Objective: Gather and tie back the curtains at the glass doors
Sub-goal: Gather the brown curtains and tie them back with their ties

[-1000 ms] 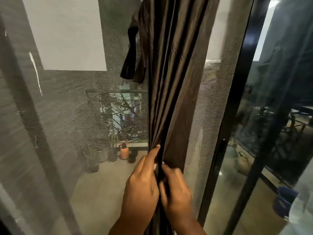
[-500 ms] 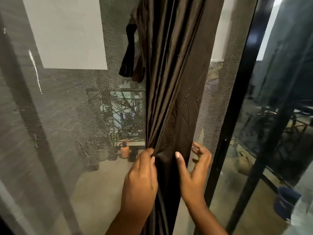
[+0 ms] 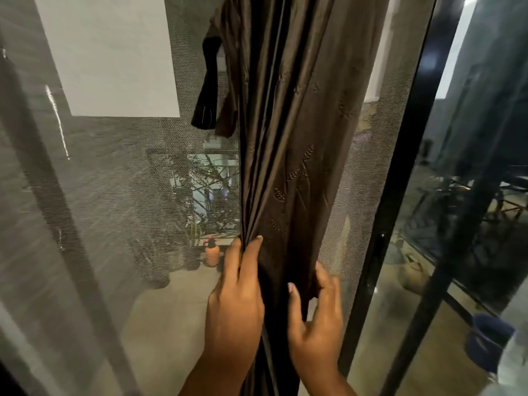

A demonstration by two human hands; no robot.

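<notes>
A dark brown embroidered curtain [image 3: 291, 132] hangs bunched in narrow pleats down the middle of the view, in front of a mesh screen. My left hand [image 3: 237, 298] grips the pleats on the curtain's left side, fingers pointing up. My right hand [image 3: 317, 312] holds the curtain's right edge, thumb in front and fingers curled behind the cloth. A dark tie-back strap [image 3: 207, 87] dangles loose at the curtain's upper left, beside a short brown flap.
A black door frame [image 3: 400, 178] runs diagonally just right of the curtain, with glass [image 3: 468, 224] beyond it. Sheer white fabric [image 3: 37, 224] hangs at the left. Outside are potted plants and an orange bottle [image 3: 212, 252]. A blue bucket [image 3: 488, 341] stands at the lower right.
My hands were together on the pleats, then my right hand reached out to the right edge and now closes around it. The curtain bundle has widened slightly.
</notes>
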